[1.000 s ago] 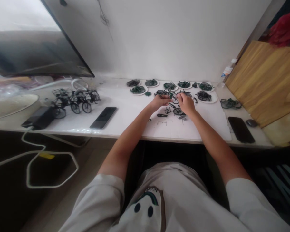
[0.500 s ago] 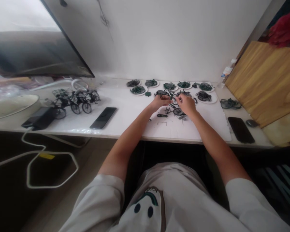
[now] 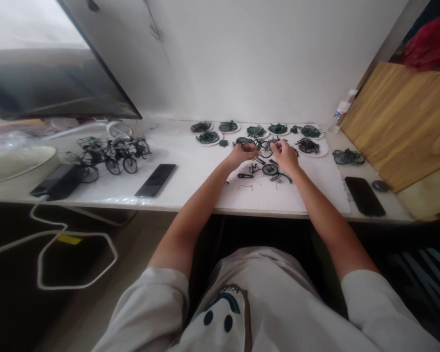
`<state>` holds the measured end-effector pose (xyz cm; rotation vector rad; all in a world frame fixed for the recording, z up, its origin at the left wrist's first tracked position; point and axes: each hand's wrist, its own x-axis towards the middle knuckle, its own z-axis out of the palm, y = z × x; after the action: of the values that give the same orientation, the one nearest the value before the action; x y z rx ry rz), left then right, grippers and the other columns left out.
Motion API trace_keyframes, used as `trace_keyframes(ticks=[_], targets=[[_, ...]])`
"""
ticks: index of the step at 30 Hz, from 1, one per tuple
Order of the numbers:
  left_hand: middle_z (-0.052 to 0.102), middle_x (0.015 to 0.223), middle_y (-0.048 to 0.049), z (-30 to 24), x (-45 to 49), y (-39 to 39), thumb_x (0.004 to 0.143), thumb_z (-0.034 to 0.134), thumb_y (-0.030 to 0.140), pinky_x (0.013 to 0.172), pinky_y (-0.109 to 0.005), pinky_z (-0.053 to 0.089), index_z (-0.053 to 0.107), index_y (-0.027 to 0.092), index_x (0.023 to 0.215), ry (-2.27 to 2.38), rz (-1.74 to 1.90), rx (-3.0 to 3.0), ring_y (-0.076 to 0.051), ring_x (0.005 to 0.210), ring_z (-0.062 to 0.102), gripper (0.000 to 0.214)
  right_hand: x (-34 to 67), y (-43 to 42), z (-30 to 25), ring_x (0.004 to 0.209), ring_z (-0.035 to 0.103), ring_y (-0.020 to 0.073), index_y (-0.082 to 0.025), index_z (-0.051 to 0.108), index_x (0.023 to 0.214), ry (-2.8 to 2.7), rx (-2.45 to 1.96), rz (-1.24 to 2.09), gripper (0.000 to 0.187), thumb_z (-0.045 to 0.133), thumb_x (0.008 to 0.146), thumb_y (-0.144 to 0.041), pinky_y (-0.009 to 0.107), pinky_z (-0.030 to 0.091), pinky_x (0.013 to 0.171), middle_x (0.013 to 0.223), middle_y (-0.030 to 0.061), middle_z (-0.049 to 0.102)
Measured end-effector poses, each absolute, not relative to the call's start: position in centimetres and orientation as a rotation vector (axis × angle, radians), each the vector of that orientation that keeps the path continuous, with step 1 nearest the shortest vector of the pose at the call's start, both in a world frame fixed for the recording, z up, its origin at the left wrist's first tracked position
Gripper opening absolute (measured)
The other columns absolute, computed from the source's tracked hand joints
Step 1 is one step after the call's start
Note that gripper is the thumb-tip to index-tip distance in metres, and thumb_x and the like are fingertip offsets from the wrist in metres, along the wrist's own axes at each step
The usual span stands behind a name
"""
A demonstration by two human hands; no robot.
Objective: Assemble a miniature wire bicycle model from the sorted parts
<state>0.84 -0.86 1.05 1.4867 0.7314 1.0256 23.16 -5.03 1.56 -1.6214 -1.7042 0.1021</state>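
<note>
My left hand (image 3: 244, 154) is closed, thumb and fingers pinching a partly built miniature bicycle (image 3: 258, 144) with a dark frame. Its spoked wheel (image 3: 266, 149) shows between my two hands. At the right side of that wheel, my right hand (image 3: 285, 155) is pinched shut against the bicycle; the exact spot it grips is hidden by the fingers. Just below lie a loose spoked wheel (image 3: 270, 169), a curved dark strip (image 3: 286, 178), a small dark-handled tool (image 3: 245, 176) and thin wire pieces (image 3: 245, 187) on the white sheet (image 3: 315, 195).
Several white plates of dark green bicycle parts (image 3: 208, 137) line the back. Finished miniature bicycles (image 3: 112, 156) stand left, beside a black box (image 3: 56, 180) and a phone (image 3: 156, 180). Another phone (image 3: 364, 195) and a wooden board (image 3: 403, 127) are right. A screen (image 3: 58, 68) overhangs the left.
My right hand has shifted slightly to the right along the wheel, so more spokes show. The curved strip by my right wrist is now visible. My left hand keeps its place.
</note>
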Motion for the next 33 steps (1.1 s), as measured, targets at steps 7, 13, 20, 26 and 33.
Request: trace_keyframes(ticks=[7,13,20,26,33], targets=[[0.071,0.085,-0.0046,0.7,0.6,-0.46,0.065,0.102,0.041,0.074,-0.029,0.052,0.079,0.014,0.091,0.721,1.005,1.49,-0.011,0.073,0.06,0.044,23.23,-4.94,1.81,0.084,0.065,0.0256,-0.022,0.067,0.09,-1.756,-1.577,0.166,0.047,0.046,0.111,-0.058,0.034,0.043,0.075,0.089,0.01,0.074],[0.072,0.085,-0.0056,0.65,0.49,-0.42,0.067,0.101,0.041,0.074,-0.029,0.053,0.08,0.014,0.093,0.719,0.987,1.49,-0.011,0.073,0.061,0.043,23.15,-5.14,1.93,0.085,0.065,0.026,-0.023,0.066,0.09,-1.748,-1.538,0.145,0.048,0.044,0.111,-0.061,0.035,0.043,0.075,0.091,0.0111,0.075],[0.072,0.085,-0.0049,0.88,0.51,-0.58,0.066,0.101,0.041,0.076,-0.03,0.054,0.08,0.013,0.096,0.734,0.984,1.474,-0.01,0.072,0.061,0.047,22.99,-5.38,2.06,0.083,0.064,0.0252,-0.023,0.066,0.091,-1.733,-1.538,0.152,0.046,0.045,0.111,-0.059,0.035,0.043,0.075,0.089,0.0099,0.074],[0.073,0.088,-0.0066,1.0,0.5,-0.64,0.065,0.102,0.042,0.078,-0.03,0.055,0.08,0.013,0.096,0.741,0.982,1.47,-0.011,0.075,0.062,0.048,22.89,-5.5,2.22,0.087,0.066,0.0256,-0.022,0.067,0.093,-1.738,-1.541,0.146,0.045,0.044,0.111,-0.056,0.034,0.043,0.076,0.093,0.0108,0.075],[0.07,0.082,-0.0043,1.26,0.6,-0.88,0.064,0.101,0.04,0.074,-0.03,0.053,0.079,0.014,0.091,0.727,0.993,1.473,-0.011,0.071,0.059,0.044,22.99,-5.21,1.91,0.087,0.066,0.0265,-0.023,0.068,0.095,-1.729,-1.542,0.151,0.048,0.043,0.111,-0.061,0.035,0.045,0.077,0.093,0.0112,0.075]])
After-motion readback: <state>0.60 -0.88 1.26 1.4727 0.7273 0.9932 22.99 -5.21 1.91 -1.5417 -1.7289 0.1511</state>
